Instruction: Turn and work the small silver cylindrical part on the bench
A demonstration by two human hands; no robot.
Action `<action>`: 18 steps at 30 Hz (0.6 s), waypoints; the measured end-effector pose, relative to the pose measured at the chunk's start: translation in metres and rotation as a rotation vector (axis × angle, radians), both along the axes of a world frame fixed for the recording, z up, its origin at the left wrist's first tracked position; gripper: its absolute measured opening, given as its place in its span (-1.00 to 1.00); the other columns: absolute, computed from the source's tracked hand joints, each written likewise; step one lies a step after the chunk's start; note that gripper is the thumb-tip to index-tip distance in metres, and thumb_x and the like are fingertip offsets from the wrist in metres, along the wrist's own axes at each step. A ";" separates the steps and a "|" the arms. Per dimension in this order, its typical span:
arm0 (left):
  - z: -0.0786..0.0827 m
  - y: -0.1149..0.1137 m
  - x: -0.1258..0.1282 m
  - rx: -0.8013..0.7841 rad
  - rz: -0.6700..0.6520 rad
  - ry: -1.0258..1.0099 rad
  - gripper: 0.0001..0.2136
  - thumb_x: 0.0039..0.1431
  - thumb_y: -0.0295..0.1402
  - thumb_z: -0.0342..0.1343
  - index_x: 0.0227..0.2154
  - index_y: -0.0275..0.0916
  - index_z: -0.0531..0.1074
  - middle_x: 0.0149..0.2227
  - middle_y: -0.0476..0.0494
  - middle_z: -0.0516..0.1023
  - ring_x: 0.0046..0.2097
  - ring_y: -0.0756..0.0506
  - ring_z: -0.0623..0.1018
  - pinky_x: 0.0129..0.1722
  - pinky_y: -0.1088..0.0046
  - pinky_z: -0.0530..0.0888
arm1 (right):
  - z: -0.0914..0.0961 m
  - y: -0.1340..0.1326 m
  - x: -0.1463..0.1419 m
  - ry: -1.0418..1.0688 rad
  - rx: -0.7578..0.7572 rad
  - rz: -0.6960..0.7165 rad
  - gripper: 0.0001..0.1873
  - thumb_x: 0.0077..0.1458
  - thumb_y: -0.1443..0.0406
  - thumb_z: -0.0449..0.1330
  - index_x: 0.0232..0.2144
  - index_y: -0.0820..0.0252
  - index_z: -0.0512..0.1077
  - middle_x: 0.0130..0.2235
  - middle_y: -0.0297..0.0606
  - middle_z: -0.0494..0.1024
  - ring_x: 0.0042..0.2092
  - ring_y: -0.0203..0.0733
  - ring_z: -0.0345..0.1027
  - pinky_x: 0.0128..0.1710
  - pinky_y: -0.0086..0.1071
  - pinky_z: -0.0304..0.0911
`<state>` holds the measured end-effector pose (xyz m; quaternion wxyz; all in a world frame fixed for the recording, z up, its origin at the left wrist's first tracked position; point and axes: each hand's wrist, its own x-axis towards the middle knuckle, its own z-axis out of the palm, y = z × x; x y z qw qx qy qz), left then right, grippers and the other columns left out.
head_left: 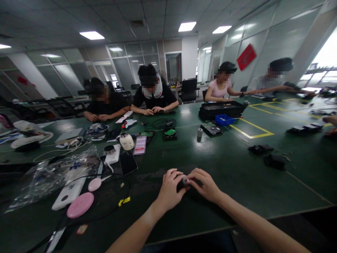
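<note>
Just above the green tabletop (226, 158), my two hands meet in front of me. My left hand (171, 189) is closed, thumb and fingers curled around a small grey cylinder (184, 180) with a round metallic end. My right hand (201, 184) pinches at that end from the right, its fingertips touching the cylinder. The fingers hide most of the piece, and its exact kind is too small to make out. Farther out, a similar-looking small grey metal cylinder (199, 134) stands upright on the table.
Left lie a black phone (128, 163), a cream round jar (126, 141), a pink disc (80, 205), plastic wrap (52, 179) and cables. Beyond are a hard drive (212, 129), a blue tray (225, 120) and a black case (205, 111). Several people sit across the table.
</note>
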<state>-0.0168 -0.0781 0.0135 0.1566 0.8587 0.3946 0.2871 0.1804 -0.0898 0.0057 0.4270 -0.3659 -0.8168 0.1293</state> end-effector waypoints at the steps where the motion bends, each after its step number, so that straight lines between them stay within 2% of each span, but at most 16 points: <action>1: 0.000 0.000 0.000 -0.001 0.001 0.002 -0.66 0.06 -0.35 0.27 -0.06 -0.13 0.45 0.00 -0.15 0.48 0.14 -0.28 0.29 0.09 0.06 0.29 | 0.000 0.000 0.000 -0.003 -0.001 -0.004 -0.88 0.25 0.28 0.11 -0.22 0.13 0.44 -0.29 -0.24 0.49 -0.27 -0.20 0.35 -0.24 -0.32 0.22; 8: 0.005 -0.001 -0.001 -0.005 -0.022 0.016 -0.67 0.09 -0.36 0.25 -0.06 -0.11 0.44 0.00 -0.15 0.47 0.14 -0.28 0.29 0.10 0.05 0.28 | 0.002 -0.002 0.000 -0.051 -0.035 -0.059 -0.81 0.28 0.22 0.06 -0.20 0.12 0.45 -0.28 -0.21 0.51 -0.27 -0.18 0.36 -0.23 -0.30 0.23; 18: 0.003 -0.002 0.001 -0.011 -0.017 0.007 -0.64 0.05 -0.43 0.26 -0.06 -0.11 0.43 -0.02 -0.11 0.49 0.13 -0.26 0.30 0.09 0.09 0.29 | 0.006 -0.003 -0.001 -0.066 -0.102 -0.073 -0.77 0.28 0.18 0.06 -0.24 0.15 0.46 -0.34 -0.24 0.49 -0.31 -0.19 0.34 -0.25 -0.32 0.23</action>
